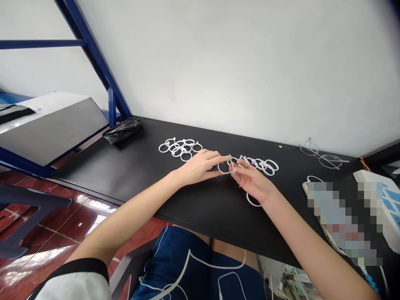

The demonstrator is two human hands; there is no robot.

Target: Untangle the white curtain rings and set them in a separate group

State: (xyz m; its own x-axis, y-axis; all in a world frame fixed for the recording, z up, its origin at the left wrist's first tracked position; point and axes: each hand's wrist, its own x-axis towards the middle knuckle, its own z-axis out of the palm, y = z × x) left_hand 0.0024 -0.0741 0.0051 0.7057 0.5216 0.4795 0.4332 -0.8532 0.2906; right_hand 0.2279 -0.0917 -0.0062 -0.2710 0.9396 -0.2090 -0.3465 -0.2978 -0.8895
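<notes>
Above the black table, my left hand is closed at the fingertips on a white plastic curtain ring with a small eyelet. My right hand meets it there, thumb and fingers pinching what looks like a second white ring. Where the two rings touch or cross is partly hidden by the fingers. To the left lies a loose group of similar rings. Behind my right hand is another group of rings, overlapping each other. A single ring shows partly from under my right wrist.
Eyeglasses lie at the back right. A phone, partly blurred out, and a white power strip are on the right. A black plastic bag sits by the blue metal frame. White cables cross my lap.
</notes>
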